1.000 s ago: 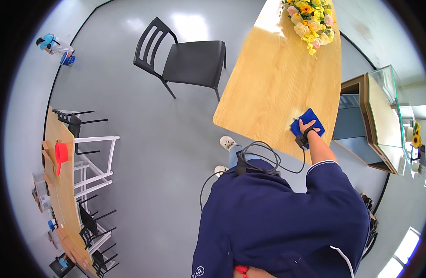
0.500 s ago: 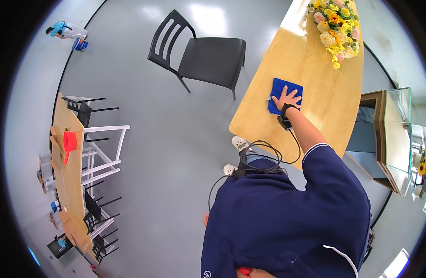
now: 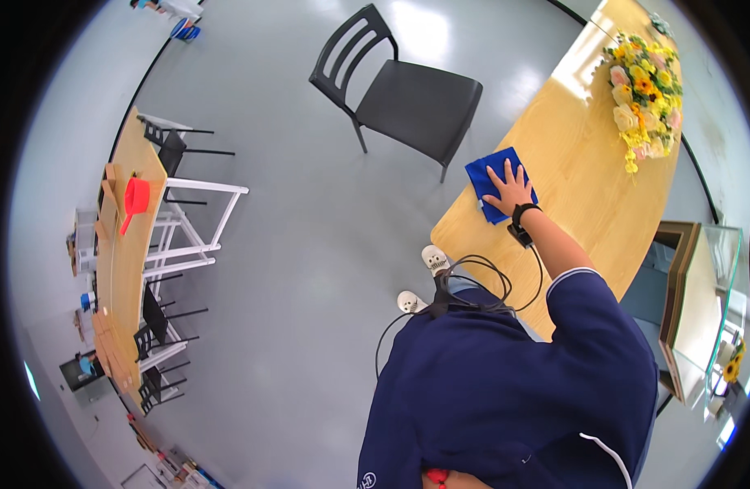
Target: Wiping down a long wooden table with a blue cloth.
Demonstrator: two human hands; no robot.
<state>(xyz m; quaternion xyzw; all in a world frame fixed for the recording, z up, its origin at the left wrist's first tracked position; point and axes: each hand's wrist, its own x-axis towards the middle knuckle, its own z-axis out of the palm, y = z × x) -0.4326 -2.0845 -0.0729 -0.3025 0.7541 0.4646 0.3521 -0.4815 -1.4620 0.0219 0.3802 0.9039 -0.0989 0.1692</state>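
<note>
My right hand (image 3: pixel 512 189) lies flat on a folded blue cloth (image 3: pixel 495 163), fingers spread. The cloth rests on the light wood table (image 3: pixel 578 204), and its left corner sticks out past the table's left edge. A small pale tag shows at the cloth's side. Around my right wrist is a black band with a small black device (image 3: pixel 520 235), from which a black cable (image 3: pixel 505 281) loops down to my waist. My left hand is out of view; a bit of bare arm with a red bracelet (image 3: pixel 437 475) shows at the lower edge.
A bouquet of yellow, white and pink flowers (image 3: pixel 644 98) lies at the table's far right. Beyond the left edge stands a black chair (image 3: pixel 415 106). A glass-topped cabinet (image 3: pixel 701 301) is at right; a long table (image 3: pixel 118 269) holds a red pan-shaped object (image 3: pixel 136 198) at left.
My right hand has slid the blue cloth leftward across the table, to where it overhangs the left edge. The whole view has shifted. Fingers seen earlier at my left side are out of sight.
</note>
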